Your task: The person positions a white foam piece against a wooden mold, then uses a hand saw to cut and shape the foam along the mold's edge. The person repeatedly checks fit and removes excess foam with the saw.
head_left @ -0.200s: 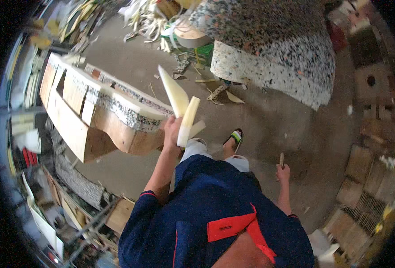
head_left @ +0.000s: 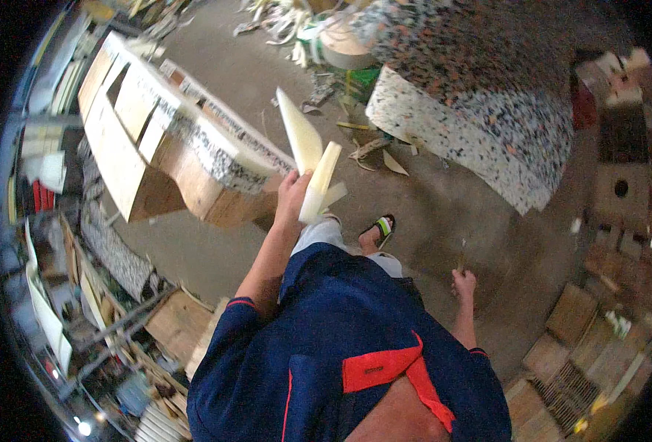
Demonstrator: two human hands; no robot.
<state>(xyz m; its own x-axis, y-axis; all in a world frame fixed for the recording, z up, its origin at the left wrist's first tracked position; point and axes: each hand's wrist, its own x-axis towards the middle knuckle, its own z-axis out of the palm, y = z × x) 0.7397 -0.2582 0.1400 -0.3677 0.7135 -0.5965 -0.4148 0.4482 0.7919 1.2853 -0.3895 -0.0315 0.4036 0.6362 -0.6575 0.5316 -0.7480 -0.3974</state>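
Observation:
My left hand [head_left: 292, 196] is closed round several cut pieces of pale yellow foam [head_left: 300, 136]; one is long and pointed, the others are narrower strips. Close beside that hand is a wooden seat frame [head_left: 186, 180], its top edges padded with speckled foam [head_left: 226, 168]. Away to the right, my right hand [head_left: 464, 284] hangs low in a fist round a thin, stick-like tan thing [head_left: 461, 262]. Blur hides what kind of thing it is.
A large sheet of speckled foam [head_left: 473, 140] stands ahead at the right. Foam scraps [head_left: 395, 163] lie on the floor near it. Beside the sheet sits a roll of pale strip [head_left: 344, 46]. Wooden panels [head_left: 573, 313] line the right side, and cluttered racks [head_left: 53, 287] the left.
The view has swung, so the frame and foam sheet sit further right in it. Both hands keep hold of their things. The tan thing in my right hand now looks more blurred.

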